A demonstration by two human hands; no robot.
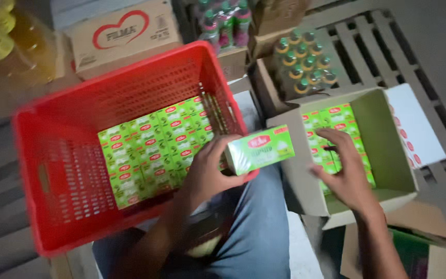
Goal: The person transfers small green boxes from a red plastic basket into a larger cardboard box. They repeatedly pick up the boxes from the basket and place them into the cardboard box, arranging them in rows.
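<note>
From the head camera, the left hand (210,173) is closed around one end of a small green carton (260,149), thumb on top and fingers beneath, so the rectangular pack lies nearly level with its long axis running from the hand out to its right, the far end tipped slightly upward. Just beyond and to the left of this hand sits a red plastic crate (58,155) with perforated lattice walls and a cut-out handle; its floor is partly tiled with flat rows of matching green cartons (153,147). The held carton hangs over the crate's near right corner, between the crate and an open cardboard box (383,134). The right hand (344,170) reaches into that box with fingers loosely spread and curled, resting on the green packs (331,121) stacked inside; whether it has hold of one cannot be told. The box's plain brown flap stands up on the far side of this hand. Past both hands lie shrink-wrapped green-capped bottles (305,64), a printed cardboard case (125,36) and a slatted wooden pallet (367,46). Below the hands is the person's blue denim knee (264,227)
</note>
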